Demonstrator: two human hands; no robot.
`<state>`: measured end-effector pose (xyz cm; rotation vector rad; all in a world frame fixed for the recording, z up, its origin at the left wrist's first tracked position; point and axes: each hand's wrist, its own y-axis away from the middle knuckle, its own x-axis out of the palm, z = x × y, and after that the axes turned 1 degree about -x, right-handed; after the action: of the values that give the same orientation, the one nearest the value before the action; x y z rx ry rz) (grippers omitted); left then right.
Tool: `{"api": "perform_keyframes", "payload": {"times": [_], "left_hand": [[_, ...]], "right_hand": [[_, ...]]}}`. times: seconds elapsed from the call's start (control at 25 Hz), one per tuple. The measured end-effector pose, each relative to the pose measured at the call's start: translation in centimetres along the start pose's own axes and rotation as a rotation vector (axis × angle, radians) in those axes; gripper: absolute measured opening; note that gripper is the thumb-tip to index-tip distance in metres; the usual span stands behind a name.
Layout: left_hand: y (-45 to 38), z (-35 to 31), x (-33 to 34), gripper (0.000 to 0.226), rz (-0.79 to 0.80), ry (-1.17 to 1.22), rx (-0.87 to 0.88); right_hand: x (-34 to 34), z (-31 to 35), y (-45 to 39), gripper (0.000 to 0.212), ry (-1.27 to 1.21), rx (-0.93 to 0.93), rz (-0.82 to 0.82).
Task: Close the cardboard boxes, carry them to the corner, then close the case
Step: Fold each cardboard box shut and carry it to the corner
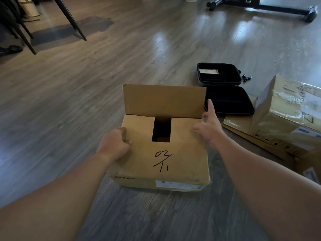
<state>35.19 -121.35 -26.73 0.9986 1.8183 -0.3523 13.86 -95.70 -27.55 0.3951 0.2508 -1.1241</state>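
A brown cardboard box (182, 153) marked "02/11" sits on the floor in front of me. Its near flap and two side flaps are folded down, leaving a dark gap in the middle. The far flap (163, 100) stands upright. My left hand (114, 143) grips the box's left top edge with curled fingers. Over the box's right edge is my right hand (208, 124), its fingers straight and its index finger raised beside the upright flap. A black case (224, 87) lies open on the floor behind the box.
A second taped cardboard box (288, 108) lies at the right on flat cardboard (243, 129). Black table and chair legs (69, 18) stand at the far left. A wheeled black stand base (260, 6) crosses the far right. Small black parts (246, 78) lie beside the case.
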Motion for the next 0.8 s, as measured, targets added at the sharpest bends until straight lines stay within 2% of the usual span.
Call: {"api": "perform_keyframes", "payload": {"times": [0.16, 0.24, 0.36, 0.44, 0.52, 0.56, 0.64, 0.72, 0.8], "left_hand": [[-0.2, -0.2, 0.2, 0.039, 0.01, -0.03, -0.002], [-0.3, -0.1, 0.2, 0.035, 0.019, 0.024, -0.05], [-0.3, 0.3, 0.2, 0.037, -0.022, 0.139, -0.199], [0.0, 0.6, 0.4, 0.05, -0.087, 0.232, -0.214], [0.3, 0.5, 0.5, 0.09, -0.141, 0.281, -0.135], [0.5, 0.5, 0.5, 0.101, -0.133, 0.251, -0.076], [0.4, 0.4, 0.5, 0.086, -0.076, 0.167, 0.019], [0.3, 0.1, 0.6, 0.064, -0.057, 0.149, -0.005], [0.2, -0.4, 0.9, 0.056, -0.068, 0.169, -0.052]], "right_hand": [[-0.5, -0.2, 1.2, 0.06, -0.082, -0.11, -0.017], [-0.6, -0.8, 2.1, 0.051, -0.041, -0.159, -0.002], [-1.2, -1.5, 2.8, 0.051, 0.051, -0.139, -0.016], [-1.9, -2.2, 3.2, 0.064, 0.193, -0.095, 0.015], [-2.5, -2.9, 4.3, 0.079, 0.272, -0.066, 0.169], [-2.5, -3.2, 5.1, 0.083, 0.288, -0.061, 0.254], [-1.8, -3.8, 6.5, 0.082, 0.428, -0.119, 0.282], [-0.6, -3.9, 6.9, 0.072, 0.631, -0.202, 0.141], [0.6, -3.1, 6.7, 0.058, 0.717, -0.257, 0.04]]}}
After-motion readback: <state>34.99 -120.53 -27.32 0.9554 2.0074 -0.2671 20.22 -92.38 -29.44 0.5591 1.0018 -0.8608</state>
